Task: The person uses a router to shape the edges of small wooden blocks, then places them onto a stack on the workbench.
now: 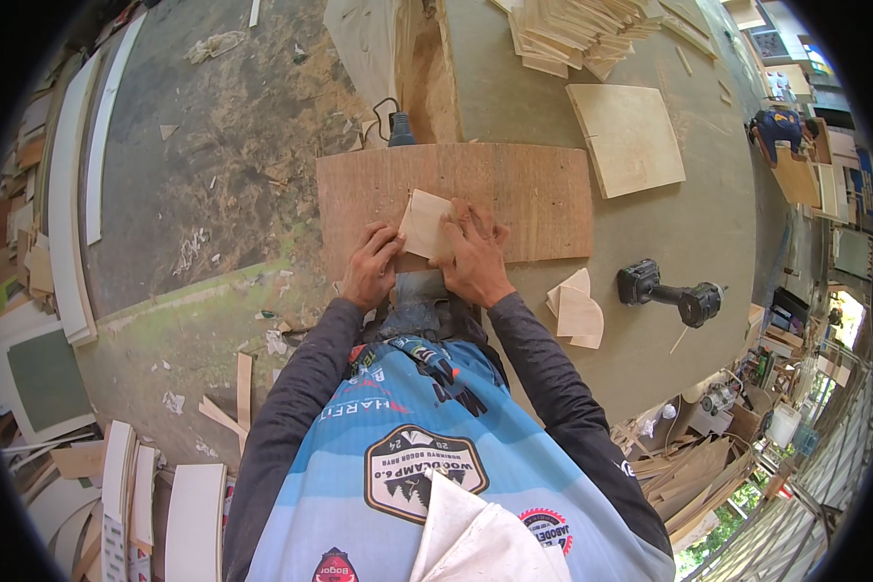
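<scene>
Both hands hold a small pale plywood piece flat against a larger brown plywood board that lies on the workbench. My left hand grips the piece's lower left corner. My right hand presses on its right side, fingers spread over it. The piece is tilted, one corner pointing up. A grey machine part shows just below the hands, partly hidden by them.
A black cordless drill lies to the right on the bench, beside two fan-shaped plywood cut-offs. A square pale panel and a stack of thin plywood pieces lie farther back. A dark power tool sits behind the board. Scraps litter the floor at left.
</scene>
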`<state>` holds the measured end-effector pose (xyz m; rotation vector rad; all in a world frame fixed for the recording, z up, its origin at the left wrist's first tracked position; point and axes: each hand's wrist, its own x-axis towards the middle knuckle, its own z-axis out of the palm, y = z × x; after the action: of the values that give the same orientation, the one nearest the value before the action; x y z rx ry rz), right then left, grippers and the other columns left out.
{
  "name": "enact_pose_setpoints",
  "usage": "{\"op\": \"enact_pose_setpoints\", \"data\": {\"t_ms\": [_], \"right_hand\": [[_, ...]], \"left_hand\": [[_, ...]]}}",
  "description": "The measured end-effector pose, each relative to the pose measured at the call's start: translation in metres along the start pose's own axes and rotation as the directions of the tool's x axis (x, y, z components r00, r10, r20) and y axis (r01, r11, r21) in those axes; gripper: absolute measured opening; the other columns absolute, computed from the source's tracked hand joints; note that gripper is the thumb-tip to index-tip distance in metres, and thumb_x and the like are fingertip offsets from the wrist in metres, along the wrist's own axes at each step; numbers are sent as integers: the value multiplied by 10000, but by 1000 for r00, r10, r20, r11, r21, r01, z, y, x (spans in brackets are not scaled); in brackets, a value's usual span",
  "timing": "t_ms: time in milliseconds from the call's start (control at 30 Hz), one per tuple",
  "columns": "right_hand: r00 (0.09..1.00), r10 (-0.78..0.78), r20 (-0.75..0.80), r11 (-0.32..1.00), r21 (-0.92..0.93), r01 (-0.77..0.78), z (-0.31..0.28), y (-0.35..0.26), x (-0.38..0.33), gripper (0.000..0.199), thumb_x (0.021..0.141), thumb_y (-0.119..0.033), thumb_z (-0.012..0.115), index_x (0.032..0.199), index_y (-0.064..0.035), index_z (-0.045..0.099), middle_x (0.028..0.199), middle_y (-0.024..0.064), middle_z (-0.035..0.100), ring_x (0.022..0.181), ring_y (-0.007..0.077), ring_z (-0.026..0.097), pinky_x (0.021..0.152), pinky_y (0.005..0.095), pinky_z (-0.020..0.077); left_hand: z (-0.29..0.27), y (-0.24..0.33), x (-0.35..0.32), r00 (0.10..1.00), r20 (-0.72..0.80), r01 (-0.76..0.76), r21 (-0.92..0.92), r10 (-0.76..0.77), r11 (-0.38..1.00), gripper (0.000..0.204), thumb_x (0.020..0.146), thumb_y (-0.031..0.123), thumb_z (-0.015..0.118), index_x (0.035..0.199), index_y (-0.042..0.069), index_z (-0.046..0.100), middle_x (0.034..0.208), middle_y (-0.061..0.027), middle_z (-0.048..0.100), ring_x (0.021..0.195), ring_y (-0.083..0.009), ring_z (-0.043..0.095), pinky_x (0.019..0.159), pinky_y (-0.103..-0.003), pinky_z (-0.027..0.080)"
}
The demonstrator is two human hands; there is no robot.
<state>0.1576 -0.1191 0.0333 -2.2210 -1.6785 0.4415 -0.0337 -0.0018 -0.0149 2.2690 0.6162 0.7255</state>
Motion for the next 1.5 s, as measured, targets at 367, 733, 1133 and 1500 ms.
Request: {"op": "enact_pose_setpoints", "data": {"t_ms": [367,733,1133,1500], "right_hand": [[1000,3,-10,1000,-13,-3,3,0,0,684,779,-317,810,1365,-22,620,1600,172,429,1451,365,363,1096,545,271],[1000,3,-23,1000,-14,-4,5,1,-1,694,774,-324,822,1365,-18,626,1606,160,426,1448,347,367,1069,540,287],[998,-7,-70,1000,10,8,9,0,-1,728,728,-287,834,1364,-13,607,1564,163,427,1455,357,347,1048,568,286],[999,23,-41,1000,-4,-24,7,-3,-1,710,779,-293,810,1398,-10,609,1612,152,417,1465,337,339,1078,539,276]], "left_hand": [[-1,-2,2,1000,5,-18,-12,18,1000,308,801,-83,708,1103,-23,706,1166,-146,667,1165,-374,614,950,-439,550],[-3,-4,3,1000,20,-12,-3,12,1000,322,801,-92,715,1114,-19,723,1166,-149,684,1152,-374,630,945,-438,553],[-3,-4,5,1000,17,-1,-7,1,1000,316,804,-97,713,1110,-20,726,1157,-148,681,1152,-369,630,941,-431,554],[-3,-6,7,999,21,-24,-16,24,1000,327,781,-99,690,1099,-24,710,1140,-145,664,1143,-369,617,938,-433,551]]}}
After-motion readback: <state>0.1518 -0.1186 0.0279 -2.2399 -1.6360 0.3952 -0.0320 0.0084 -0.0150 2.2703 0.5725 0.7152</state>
